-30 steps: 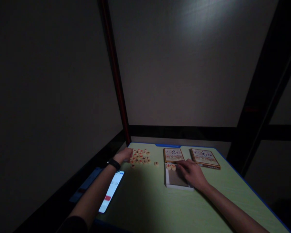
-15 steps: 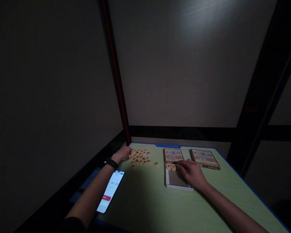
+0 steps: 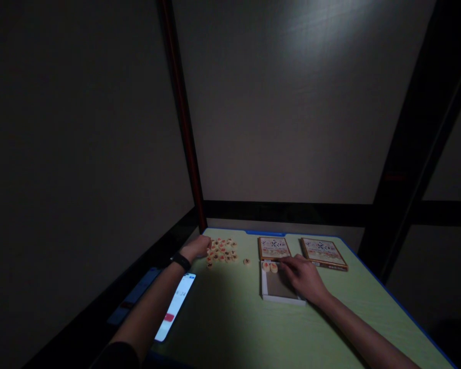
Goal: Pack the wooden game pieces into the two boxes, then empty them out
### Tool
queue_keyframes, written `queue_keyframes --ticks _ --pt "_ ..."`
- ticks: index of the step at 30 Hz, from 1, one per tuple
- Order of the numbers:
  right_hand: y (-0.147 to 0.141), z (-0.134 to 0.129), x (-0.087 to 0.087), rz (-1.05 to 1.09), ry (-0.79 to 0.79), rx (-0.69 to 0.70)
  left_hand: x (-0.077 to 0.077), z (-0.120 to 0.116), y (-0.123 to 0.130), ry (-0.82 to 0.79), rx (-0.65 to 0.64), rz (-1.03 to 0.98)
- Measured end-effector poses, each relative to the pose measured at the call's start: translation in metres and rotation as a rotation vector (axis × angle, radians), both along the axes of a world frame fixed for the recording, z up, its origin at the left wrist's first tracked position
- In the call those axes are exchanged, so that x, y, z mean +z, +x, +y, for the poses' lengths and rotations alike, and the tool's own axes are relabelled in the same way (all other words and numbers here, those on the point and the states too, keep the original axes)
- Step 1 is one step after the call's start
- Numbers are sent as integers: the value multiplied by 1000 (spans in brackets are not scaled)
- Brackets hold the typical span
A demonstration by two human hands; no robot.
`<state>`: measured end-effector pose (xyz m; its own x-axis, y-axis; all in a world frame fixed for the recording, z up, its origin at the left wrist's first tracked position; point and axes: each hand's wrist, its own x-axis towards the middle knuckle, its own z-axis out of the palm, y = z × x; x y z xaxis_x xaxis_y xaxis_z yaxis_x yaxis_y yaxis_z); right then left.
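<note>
Several round wooden pieces (image 3: 222,251) with red or dark characters lie grouped at the table's back left. At their left edge is my left hand (image 3: 198,246), fingers curled down; anything between the fingertips is too small to make out. One piece (image 3: 246,261) lies apart, to the right of the group. An open white tray (image 3: 283,300) with a brown bottom holds two red-marked pieces (image 3: 269,267) side by side in its back left corner. My right hand (image 3: 301,277) is over the tray's right side, fingers bent together beside those pieces; whether they hold something is hidden.
Two flat printed boxes, one behind the tray (image 3: 274,248) and one farther right (image 3: 323,252), lie on the green table (image 3: 223,318). A lit phone (image 3: 171,315) rests near the left edge, partly under my left forearm. Walls stand behind and left.
My left hand has shifted slightly right, further over the left edge of the grouped pieces. My right hand stays at the tray. The view has moved a little.
</note>
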<state>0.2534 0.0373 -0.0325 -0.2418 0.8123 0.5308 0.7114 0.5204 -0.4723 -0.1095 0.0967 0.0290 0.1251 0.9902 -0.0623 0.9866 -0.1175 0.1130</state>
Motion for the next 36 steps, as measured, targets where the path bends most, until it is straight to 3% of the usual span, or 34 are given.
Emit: queue_keyframes --ticks 9,14,19,21,24,28,32,36 --pt "-1 -1 1 -22 -17 -8 5 -6 8 -26 20 81" --pt "-1 1 -2 -31 -12 -13 16 -15 16 29 39 69" --pt "-6 -3 0 52 96 30 35 -33 57 118 -79 -24" --pt "-11 -8 4 122 173 93 36 -42 85 186 -195 -212" --pt "-19 -15 7 199 254 153 23 -53 130 159 -285 -569" --pt "-22 -17 4 219 294 178 -7 -59 171 8 -347 -1018" --pt "-19 -13 -2 260 237 176 -29 -55 184 -84 -293 -1291" --pt "-20 -10 -1 398 102 119 -38 -50 178 -51 -218 -1387"
